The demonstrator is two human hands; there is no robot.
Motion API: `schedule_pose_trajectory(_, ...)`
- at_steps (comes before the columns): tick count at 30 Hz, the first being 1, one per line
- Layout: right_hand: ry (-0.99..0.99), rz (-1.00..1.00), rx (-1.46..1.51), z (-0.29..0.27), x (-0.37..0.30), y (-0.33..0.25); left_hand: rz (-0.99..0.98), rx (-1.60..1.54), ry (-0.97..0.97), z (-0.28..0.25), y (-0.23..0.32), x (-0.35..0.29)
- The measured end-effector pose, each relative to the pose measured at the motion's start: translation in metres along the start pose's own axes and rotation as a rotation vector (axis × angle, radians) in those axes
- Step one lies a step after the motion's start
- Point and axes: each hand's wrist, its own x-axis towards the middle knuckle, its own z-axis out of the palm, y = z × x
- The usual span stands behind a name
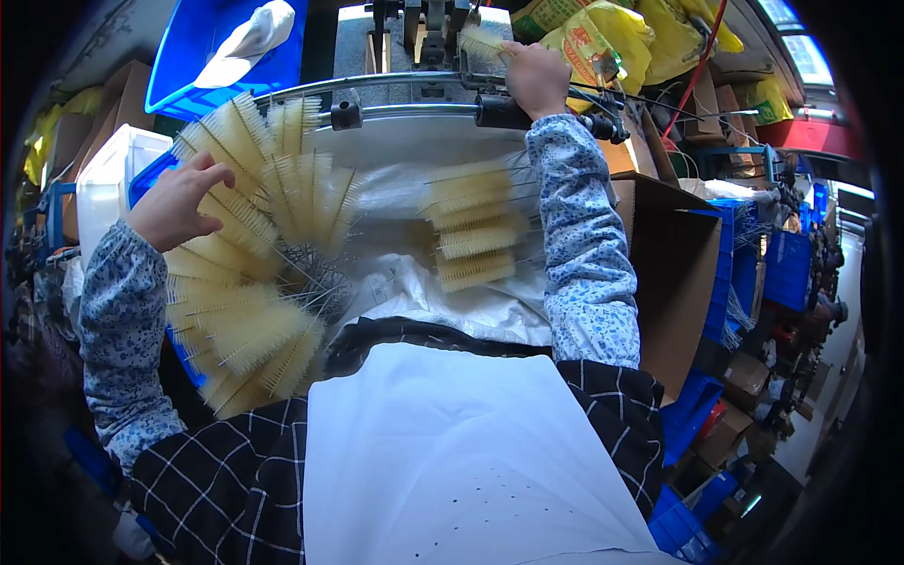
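Note:
At the top centre my right hand (539, 79) is closed, its fingertips pinching the end of a pale bristle brush (482, 42) beside the machine (431, 42). Over the left pile my left hand (184, 200) hovers with fingers apart and bent, holding nothing. That pile of cream bristle brushes (235, 311) fans out, with its wire stems (315, 278) pointing inward. A smaller stack of similar brushes (476, 226) lies right of centre; its upper part is blurred. Whether my left fingers touch any bristles, I cannot tell.
A metal rod (414, 111) with black fittings crosses in front of me. A blue bin (174, 56) with a white cap (247, 42) stands at the upper left. To my right is an open cardboard box (664, 273). Yellow bags (603, 42) sit behind the machine.

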Motion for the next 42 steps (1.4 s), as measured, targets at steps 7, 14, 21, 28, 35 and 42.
schedule_pose_trajectory(7,-0.107,-0.001,0.088,0.007,0.006,0.004,0.057,-0.128,-0.006,0.007,-0.006,-0.006)
schedule_pose_trajectory(14,-0.022,-0.112,-0.028,0.033,0.025,0.025,0.186,-0.545,0.071,-0.026,0.005,-0.012)
schedule_pose_trajectory(21,0.064,-0.128,-0.227,0.034,0.020,0.037,0.233,-0.544,0.365,-0.044,-0.009,-0.033)
schedule_pose_trajectory(28,-0.047,0.192,0.007,0.005,-0.002,0.048,0.323,-0.446,0.432,-0.043,-0.015,-0.049)
schedule_pose_trajectory(35,0.037,0.178,0.224,0.022,0.002,0.023,0.340,-0.487,0.407,-0.051,0.000,-0.044)
schedule_pose_trajectory(42,0.015,0.179,0.172,0.015,0.008,-0.055,0.345,-0.496,0.440,-0.047,-0.004,-0.048)
